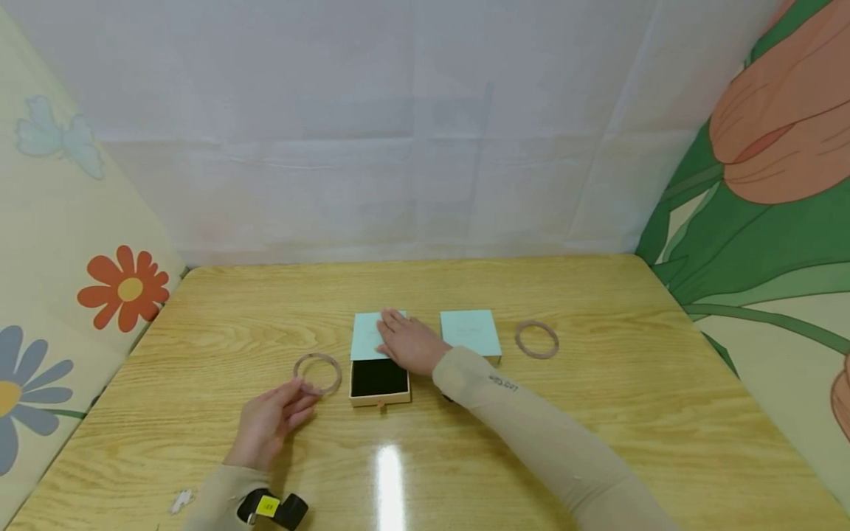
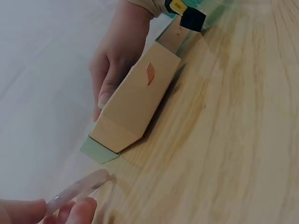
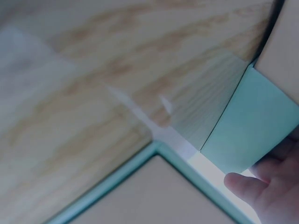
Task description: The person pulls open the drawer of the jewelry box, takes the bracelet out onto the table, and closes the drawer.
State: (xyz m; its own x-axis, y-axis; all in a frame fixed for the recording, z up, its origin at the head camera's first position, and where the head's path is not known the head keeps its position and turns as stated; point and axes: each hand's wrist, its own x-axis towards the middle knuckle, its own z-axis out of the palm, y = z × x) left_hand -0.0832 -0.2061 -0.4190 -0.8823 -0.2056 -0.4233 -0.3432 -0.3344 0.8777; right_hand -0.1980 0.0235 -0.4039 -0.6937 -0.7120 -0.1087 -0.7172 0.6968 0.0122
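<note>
My left hand (image 1: 268,420) pinches a pale lilac bangle (image 1: 319,355) by its near rim, thumb and fingertips on it; in the left wrist view the bangle (image 2: 77,189) appears edge-on. To its right lies a turquoise jewellery box (image 1: 365,328) whose drawer (image 1: 380,399), black inside, is pulled out toward me. A small tab hangs from the drawer's front. My right hand (image 1: 413,343) rests on the box's turquoise sleeve with fairly straight fingers. The right wrist view shows the thumb and part of the hand (image 3: 275,191) against the sleeve (image 3: 247,121).
A second turquoise box (image 1: 470,332), its drawer in, lies right of the first, partly behind my right forearm. Beyond it lies another bangle (image 1: 536,340). A small white scrap (image 1: 181,501) is near the table's front left. A white cloth wall (image 1: 398,147) stands behind the table.
</note>
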